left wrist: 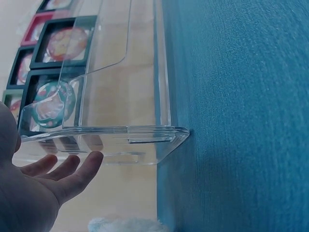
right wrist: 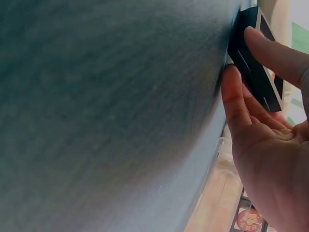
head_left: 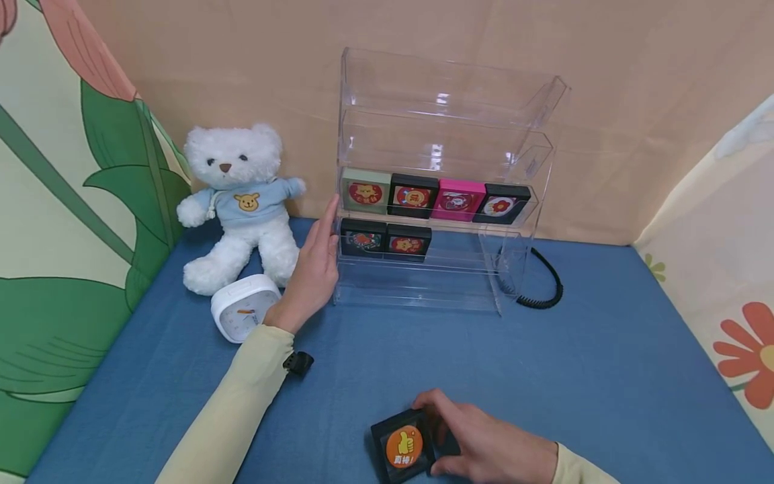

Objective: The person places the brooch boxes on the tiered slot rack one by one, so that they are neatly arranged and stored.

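Observation:
My right hand [head_left: 486, 440] pinches a square black box [head_left: 387, 430] by its right side, thumb and fingers at opposite edges. An orange round badge [head_left: 404, 446] with a yellow thumbs-up shows on its face. In the right wrist view the box [right wrist: 258, 84] stands close to the blue cloth. My left hand [head_left: 311, 269] rests with extended fingers against the left side of a clear tiered display rack [head_left: 417, 296]. In the left wrist view, fingertips [left wrist: 91, 162] lie right at the rack's side panel. Several boxes with round badges, including a pink one [head_left: 457, 200], fill the rack's middle tier; two black boxes [head_left: 408, 243] sit below them.
A white teddy bear [head_left: 250, 202] in a blue top sits left of the rack. A white clock [head_left: 242, 312] leans by its feet, beside my left forearm. Behind the rack's right end lies a black coiled cord [head_left: 544, 302]. Blue cloth [head_left: 605, 376] covers the table.

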`<act>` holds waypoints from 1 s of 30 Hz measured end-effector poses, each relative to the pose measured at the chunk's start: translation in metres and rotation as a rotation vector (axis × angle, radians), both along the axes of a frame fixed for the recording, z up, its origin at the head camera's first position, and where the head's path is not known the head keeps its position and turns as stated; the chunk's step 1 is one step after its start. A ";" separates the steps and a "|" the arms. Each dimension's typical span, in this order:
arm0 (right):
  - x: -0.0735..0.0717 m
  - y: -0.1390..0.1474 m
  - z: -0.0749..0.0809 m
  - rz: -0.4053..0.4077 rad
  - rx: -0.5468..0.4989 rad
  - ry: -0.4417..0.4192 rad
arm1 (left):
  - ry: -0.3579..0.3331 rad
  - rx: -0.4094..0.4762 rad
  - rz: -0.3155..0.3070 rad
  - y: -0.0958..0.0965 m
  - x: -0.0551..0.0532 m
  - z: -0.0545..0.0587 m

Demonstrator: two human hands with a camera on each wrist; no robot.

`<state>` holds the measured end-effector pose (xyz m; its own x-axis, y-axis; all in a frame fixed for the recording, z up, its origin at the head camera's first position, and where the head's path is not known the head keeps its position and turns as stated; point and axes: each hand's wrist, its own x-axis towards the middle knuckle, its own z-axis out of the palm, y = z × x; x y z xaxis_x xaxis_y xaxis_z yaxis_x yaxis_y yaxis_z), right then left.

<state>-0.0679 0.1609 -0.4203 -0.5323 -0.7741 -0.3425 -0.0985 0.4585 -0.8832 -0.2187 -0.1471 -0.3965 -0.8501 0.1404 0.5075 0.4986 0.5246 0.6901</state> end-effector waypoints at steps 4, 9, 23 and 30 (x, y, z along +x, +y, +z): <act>0.001 0.001 0.000 0.007 -0.032 0.007 | 0.004 -0.004 0.002 0.000 -0.001 0.000; 0.002 0.002 0.000 0.012 -0.060 0.008 | 0.002 -0.008 0.006 -0.001 -0.001 0.000; 0.005 0.004 0.002 -0.002 -0.082 0.109 | 0.001 -0.009 0.005 -0.001 0.000 0.000; 0.007 0.005 0.002 -0.001 -0.113 0.130 | -0.005 -0.010 0.007 0.000 0.001 0.001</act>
<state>-0.0613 0.1664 -0.4183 -0.5671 -0.8034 -0.1813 -0.2153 0.3571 -0.9089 -0.2179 -0.1467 -0.3955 -0.8537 0.1395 0.5018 0.4915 0.5346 0.6875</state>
